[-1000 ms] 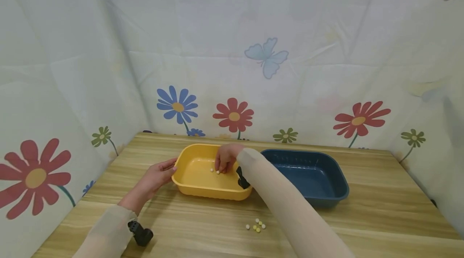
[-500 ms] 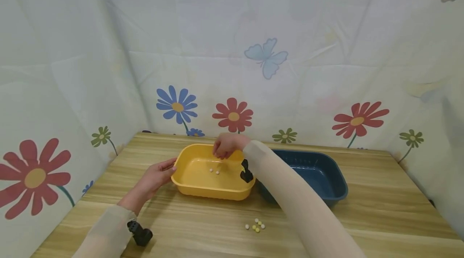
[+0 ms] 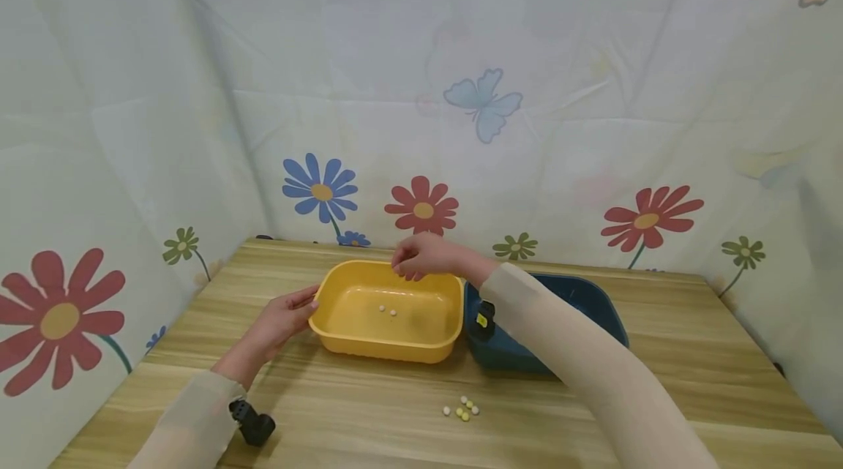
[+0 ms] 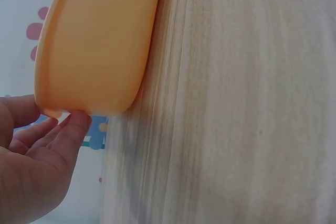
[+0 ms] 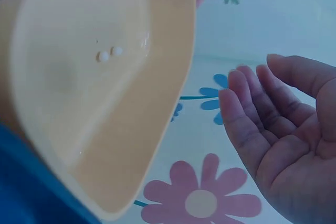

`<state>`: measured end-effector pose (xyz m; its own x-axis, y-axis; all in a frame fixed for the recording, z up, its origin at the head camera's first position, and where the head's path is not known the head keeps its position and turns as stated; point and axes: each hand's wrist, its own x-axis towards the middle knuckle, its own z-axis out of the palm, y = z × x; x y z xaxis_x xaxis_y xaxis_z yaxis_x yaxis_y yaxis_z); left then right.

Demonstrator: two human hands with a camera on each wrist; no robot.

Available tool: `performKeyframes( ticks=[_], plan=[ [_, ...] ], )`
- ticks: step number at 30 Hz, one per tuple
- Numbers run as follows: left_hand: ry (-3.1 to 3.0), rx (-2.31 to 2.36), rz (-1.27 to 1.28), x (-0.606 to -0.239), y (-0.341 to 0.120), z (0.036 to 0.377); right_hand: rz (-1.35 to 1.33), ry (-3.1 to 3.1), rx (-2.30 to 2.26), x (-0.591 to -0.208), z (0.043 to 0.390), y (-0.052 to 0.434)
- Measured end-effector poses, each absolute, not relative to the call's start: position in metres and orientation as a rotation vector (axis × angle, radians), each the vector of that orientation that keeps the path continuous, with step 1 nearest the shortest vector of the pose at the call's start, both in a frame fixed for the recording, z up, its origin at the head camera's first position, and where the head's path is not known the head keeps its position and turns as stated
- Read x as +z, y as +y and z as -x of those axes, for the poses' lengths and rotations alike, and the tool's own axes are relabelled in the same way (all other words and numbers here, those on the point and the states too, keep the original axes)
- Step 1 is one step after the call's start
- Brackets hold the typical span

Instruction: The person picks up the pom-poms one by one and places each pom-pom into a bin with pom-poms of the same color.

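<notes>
A yellow plastic basin (image 3: 388, 348) stands on the table, with two small white balls (image 3: 393, 313) on its floor. My left hand (image 3: 279, 323) holds its left rim, thumb at the edge and fingers along the outer wall; the left wrist view shows this hand (image 4: 47, 156) right at the basin's corner. Over the basin's far right rim hovers my right hand (image 3: 428, 255). Seen from the right wrist, that hand (image 5: 289, 129) has loosely bent fingers and a bare palm, apart from the basin wall (image 5: 131, 119).
Close against the yellow basin's right side is a dark blue basin (image 3: 503, 352), partly covered by the right sleeve. Several small white and yellow balls (image 3: 465, 416) lie on the wooden table (image 3: 356, 418) in front. A flower-printed curtain (image 3: 560, 162) hangs behind.
My right hand has risen from the yellow basin's floor, drawing back and up over its far rim. The two white balls stay inside. My left hand keeps its hold on the rim.
</notes>
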<state>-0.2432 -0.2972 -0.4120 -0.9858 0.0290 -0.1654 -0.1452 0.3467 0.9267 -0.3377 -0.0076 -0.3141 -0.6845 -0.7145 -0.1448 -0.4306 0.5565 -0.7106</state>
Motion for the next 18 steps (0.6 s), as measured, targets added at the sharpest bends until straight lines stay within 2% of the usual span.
performKeyframes(
  ticks=[18],
  plan=[
    [2.448, 1.725, 0.062, -0.414, -0.298, 0.244, 0.94, 2.336, -1.208, -0.314, 0.28, 0.067]
  ],
)
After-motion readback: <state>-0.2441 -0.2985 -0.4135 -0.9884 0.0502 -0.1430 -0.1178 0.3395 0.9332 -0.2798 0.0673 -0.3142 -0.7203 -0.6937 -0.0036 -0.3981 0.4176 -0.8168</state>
